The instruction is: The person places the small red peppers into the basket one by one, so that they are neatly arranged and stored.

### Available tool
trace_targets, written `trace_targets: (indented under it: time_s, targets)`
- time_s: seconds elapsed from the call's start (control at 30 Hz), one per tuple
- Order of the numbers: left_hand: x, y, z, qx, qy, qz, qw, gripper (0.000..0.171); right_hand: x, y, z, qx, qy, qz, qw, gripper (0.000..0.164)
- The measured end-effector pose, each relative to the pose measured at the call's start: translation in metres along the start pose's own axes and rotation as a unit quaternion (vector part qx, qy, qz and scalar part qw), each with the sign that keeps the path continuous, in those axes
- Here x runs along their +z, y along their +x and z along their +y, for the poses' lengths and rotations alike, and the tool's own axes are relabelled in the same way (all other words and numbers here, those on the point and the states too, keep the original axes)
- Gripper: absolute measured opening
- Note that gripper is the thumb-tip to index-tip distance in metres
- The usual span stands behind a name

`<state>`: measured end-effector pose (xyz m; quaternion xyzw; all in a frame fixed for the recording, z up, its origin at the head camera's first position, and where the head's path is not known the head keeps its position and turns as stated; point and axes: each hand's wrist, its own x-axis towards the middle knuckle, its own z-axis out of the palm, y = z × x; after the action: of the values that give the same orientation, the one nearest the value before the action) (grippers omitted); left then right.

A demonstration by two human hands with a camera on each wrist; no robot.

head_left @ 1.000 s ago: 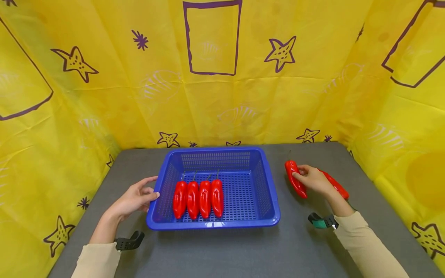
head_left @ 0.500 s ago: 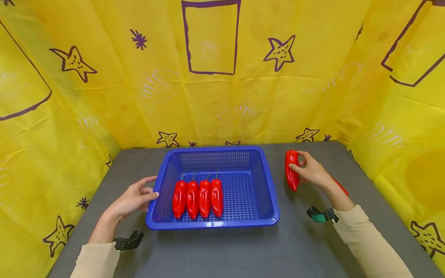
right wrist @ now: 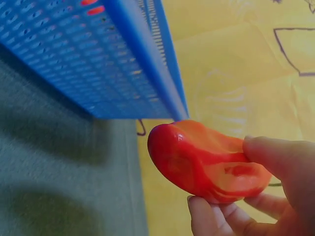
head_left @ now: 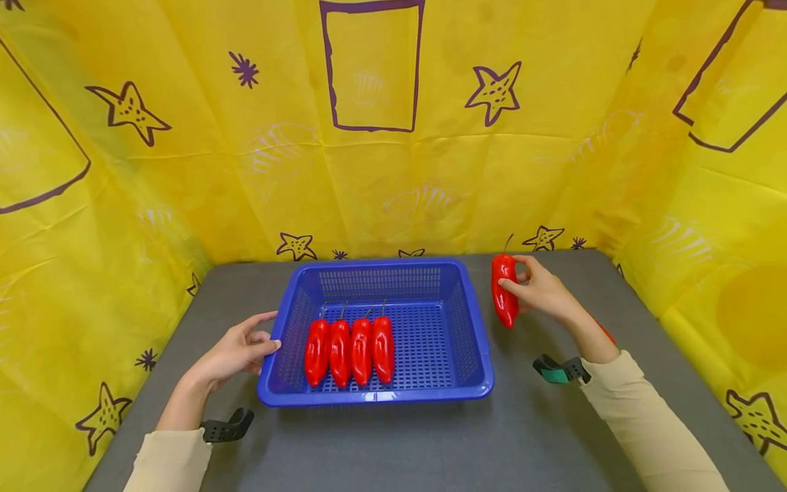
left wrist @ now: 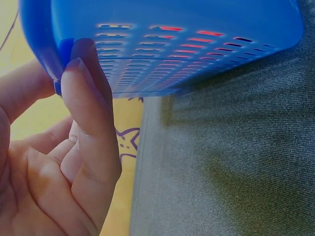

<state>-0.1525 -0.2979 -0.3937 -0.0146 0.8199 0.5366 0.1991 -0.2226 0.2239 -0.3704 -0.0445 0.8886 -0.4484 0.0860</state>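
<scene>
A blue plastic basket [head_left: 375, 398] stands mid-table, with several red chili peppers [head_left: 361, 352] side by side in its left half, stems pointing away. My left hand [head_left: 236, 350] pinches the basket's left rim between thumb and fingers, seen close up in the left wrist view. To the right of the basket, my right hand [head_left: 542, 287] holds another red chili pepper [head_left: 504, 294] above the table, thumb on one side and fingers on the other. In the right wrist view this held pepper [right wrist: 182, 162] appears close to the basket's rim, apart or touching I cannot tell.
Another red pepper [head_left: 606, 333] lies on the right, mostly hidden behind my right forearm. The dark grey table [head_left: 381, 451] is bordered at the back and sides by a yellow cloth [head_left: 369, 178] with drawn starfish.
My right hand has lifted the chili pepper off the table and carried it left and away from me, towards the basket's far right corner. The left hand and basket have stayed put.
</scene>
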Motion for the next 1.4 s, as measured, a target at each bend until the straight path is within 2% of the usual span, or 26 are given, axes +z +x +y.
trace_targets:
  time_s: [0.3, 0.63, 0.9, 1.4]
  targets:
    - [0.000, 0.000, -0.001, 0.008, -0.009, -0.003, 0.9999, 0.075, 0.008, 0.004, -0.020, -0.008, 0.020, -0.010, 1.000, 0.078]
    - [0.000, 0.001, -0.002, 0.009, -0.002, -0.001, 1.0000, 0.075, 0.021, 0.011, -0.037, -0.016, -0.002, -0.021, 1.000, 0.077]
    - [0.000, 0.000, 0.000, 0.010, -0.001, -0.002, 0.9999, 0.075, 0.037, 0.017, -0.051, -0.028, 0.001, -0.040, 0.999, 0.071]
    - [0.001, 0.001, 0.000, 0.006, 0.000, 0.001, 1.0000, 0.074, 0.063, 0.025, -0.064, -0.050, -0.010, -0.064, 0.997, 0.066]
